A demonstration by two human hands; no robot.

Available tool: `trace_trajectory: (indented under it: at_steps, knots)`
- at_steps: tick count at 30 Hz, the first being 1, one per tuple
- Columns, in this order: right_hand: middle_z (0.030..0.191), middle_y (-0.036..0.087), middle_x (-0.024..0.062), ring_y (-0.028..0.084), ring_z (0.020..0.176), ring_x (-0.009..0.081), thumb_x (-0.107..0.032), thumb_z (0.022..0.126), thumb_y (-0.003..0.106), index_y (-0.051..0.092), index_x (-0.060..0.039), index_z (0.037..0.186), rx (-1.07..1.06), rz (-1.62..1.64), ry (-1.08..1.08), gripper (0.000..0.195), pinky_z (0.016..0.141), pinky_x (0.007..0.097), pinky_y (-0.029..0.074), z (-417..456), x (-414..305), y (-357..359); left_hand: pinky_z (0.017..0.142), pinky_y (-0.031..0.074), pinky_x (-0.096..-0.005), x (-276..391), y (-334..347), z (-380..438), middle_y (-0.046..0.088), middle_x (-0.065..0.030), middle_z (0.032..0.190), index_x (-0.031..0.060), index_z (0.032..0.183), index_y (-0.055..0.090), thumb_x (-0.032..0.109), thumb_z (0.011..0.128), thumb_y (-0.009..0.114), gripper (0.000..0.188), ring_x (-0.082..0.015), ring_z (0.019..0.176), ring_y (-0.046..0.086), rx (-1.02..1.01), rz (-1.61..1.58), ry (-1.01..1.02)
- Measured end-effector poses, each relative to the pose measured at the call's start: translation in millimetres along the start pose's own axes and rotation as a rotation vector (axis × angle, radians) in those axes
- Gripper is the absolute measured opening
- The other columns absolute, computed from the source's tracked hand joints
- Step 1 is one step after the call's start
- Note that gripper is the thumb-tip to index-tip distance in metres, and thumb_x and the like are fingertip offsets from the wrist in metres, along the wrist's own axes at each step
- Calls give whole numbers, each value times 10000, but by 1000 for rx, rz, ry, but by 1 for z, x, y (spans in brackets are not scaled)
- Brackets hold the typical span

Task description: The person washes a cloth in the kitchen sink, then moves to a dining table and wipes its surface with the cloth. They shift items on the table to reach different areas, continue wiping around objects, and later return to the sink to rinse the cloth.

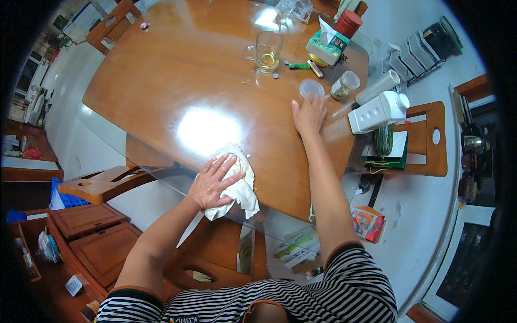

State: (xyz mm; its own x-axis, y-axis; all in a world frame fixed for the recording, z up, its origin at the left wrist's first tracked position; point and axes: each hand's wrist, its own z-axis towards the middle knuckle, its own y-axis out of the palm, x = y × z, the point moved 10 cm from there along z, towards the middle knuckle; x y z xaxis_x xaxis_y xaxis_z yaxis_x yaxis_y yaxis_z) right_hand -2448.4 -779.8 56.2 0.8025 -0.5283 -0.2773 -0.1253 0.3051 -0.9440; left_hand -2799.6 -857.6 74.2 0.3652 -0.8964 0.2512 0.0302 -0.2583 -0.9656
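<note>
Near the front edge of the wooden table [153, 97], my left hand [212, 183] presses down on a crumpled white cloth [242, 194]. Part of the cloth hangs at the edge. My right hand [310, 115] reaches across the right side of the table, palm down, with the thumb apart. Its fingertips overlap the near rim of a translucent round lid [311, 87]; whether they grip it I cannot tell. To the right of that hand is a clear jar [343, 87] with small dry contents. Small pale crumbs [248, 156] lie beside the cloth.
A glass mug [267, 54] holds some yellowish liquid. Near it are a green battery [299, 66], a lighter-like item [315, 68] and a tissue pack [328, 46]. A white plastic jug [377, 113] stands at the right edge. Wooden chairs [109, 185] surround the table.
</note>
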Motion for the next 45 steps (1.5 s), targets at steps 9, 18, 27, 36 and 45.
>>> trace_trajectory:
  at_steps: [9, 18, 27, 36, 45]
  knots:
    - [1613, 392, 239, 299, 1526, 418, -404, 995, 620, 492, 6, 1487, 121, -27, -121, 654, 1239, 586, 221, 87, -36, 1, 1229, 249, -579, -1, 4, 2, 285, -151, 1683, 331, 1567, 442, 625, 800, 603, 837, -393, 1537, 276, 7, 25, 27]
    - [1542, 489, 199, 361, 1486, 399, -347, 1006, 608, 579, 16, 1379, 170, 25, -311, 522, 1237, 572, 238, 42, -79, -4, 1236, 224, -586, -3, 3, 3, 310, -155, 1676, 330, 1559, 462, 669, 861, 535, 779, -397, 1529, 302, 50, 25, 32]
    - [1513, 494, 212, 374, 1472, 414, -174, 1019, 576, 555, 34, 1378, 95, 299, -275, 415, 1203, 501, 318, -175, -39, -112, 1251, 157, -602, -174, -17, -27, 300, -222, 1657, 226, 1616, 368, 468, 898, 666, 814, -436, 1542, 242, 608, 67, -914]
    - [1460, 531, 210, 413, 1438, 425, -139, 987, 580, 598, 33, 1324, -87, 236, 16, 378, 1192, 523, 319, -346, 34, -153, 1231, 237, -514, -251, -43, 164, 413, -192, 1614, 335, 1521, 533, 681, 978, 481, 646, -416, 1506, 325, 503, 13, -468]
    - [1387, 582, 215, 489, 1377, 431, -85, 931, 632, 636, 37, 1252, -29, 335, 87, 343, 1142, 532, 402, -375, -7, -180, 1253, 240, -501, 34, 9, 287, 384, -172, 1637, 331, 1513, 541, 650, 926, 608, 671, -399, 1524, 307, 337, -47, 208]
